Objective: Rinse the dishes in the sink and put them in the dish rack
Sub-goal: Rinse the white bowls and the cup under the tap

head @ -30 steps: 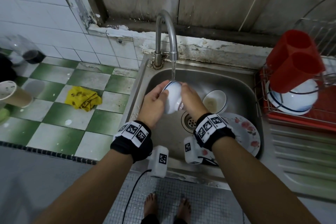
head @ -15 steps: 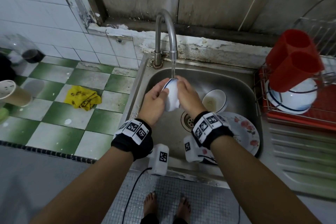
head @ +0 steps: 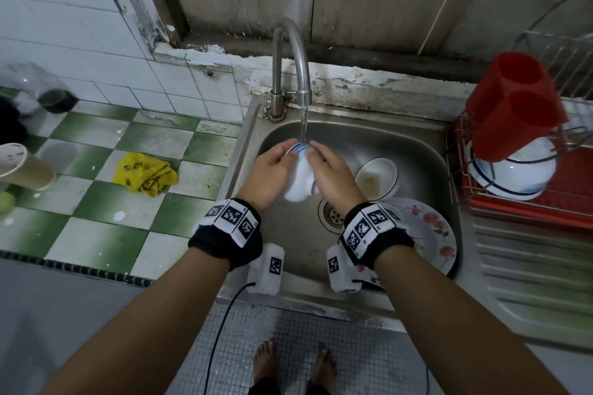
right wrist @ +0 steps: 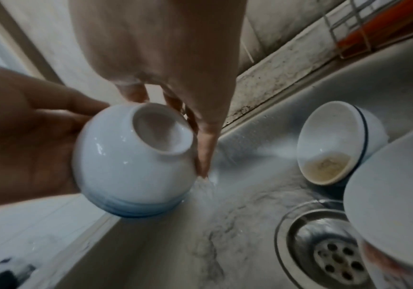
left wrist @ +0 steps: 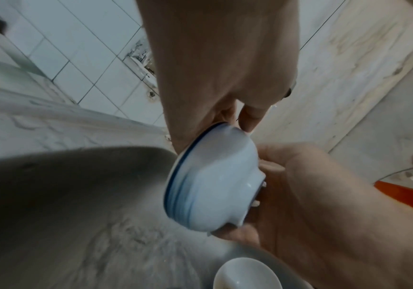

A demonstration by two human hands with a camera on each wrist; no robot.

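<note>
A small white bowl (head: 300, 183) with a blue rim is tipped on its side under the running tap (head: 293, 54), over the steel sink (head: 417, 151). My left hand (head: 272, 167) grips it at the rim side, fingers curled round the edge. My right hand (head: 327, 170) wraps the bowl's foot and outer wall. The left wrist view shows the bowl (left wrist: 213, 176) with its rim facing left, and the right wrist view shows its foot ring (right wrist: 161, 133) with water running off below. The bowl's inside is hidden.
A second bowl (head: 377, 178) with beige residue and a floral plate (head: 430, 234) lie in the sink near the drain (head: 332, 213). The dish rack (head: 513, 205) on the right holds a large bowl (head: 513, 181) and red cups (head: 513, 106). A yellow cloth (head: 144, 175) lies on the tiled counter.
Both hands have lifted the bowl slightly toward the tap and turned it, so its rim now meets the water stream.
</note>
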